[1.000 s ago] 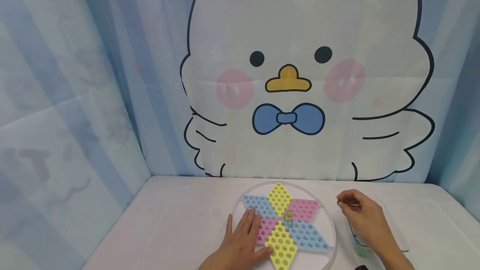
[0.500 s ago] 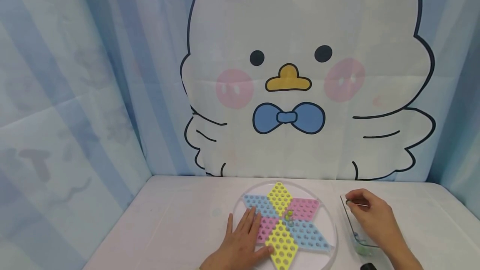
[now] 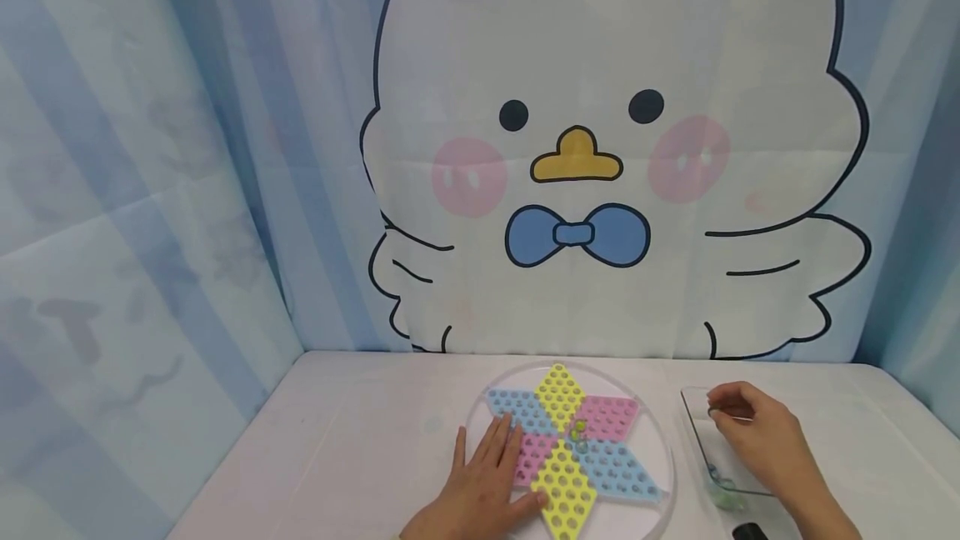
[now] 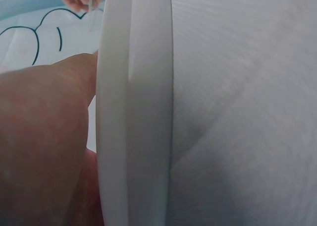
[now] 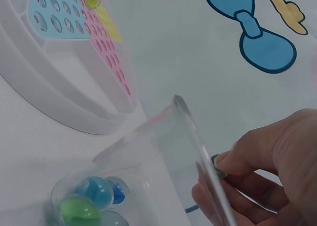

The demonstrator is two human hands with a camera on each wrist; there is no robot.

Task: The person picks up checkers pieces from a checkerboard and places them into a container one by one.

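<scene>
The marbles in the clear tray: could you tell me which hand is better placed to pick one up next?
Probably the right hand: it is at the clear tray where the marbles lie. The left hand lies flat on the star board, steadying it.

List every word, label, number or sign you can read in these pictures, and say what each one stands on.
There is no readable text in any view.
Backdrop cloth: only a cartoon chick with a bow tie, no letters.
Star board: coloured fields with holes, no print.
Clear tray under the right hand: no label visible.
Left curtain: faint grey marks, too blurred to read.
Left hand: lies flat on the board; nothing written near it.
</scene>
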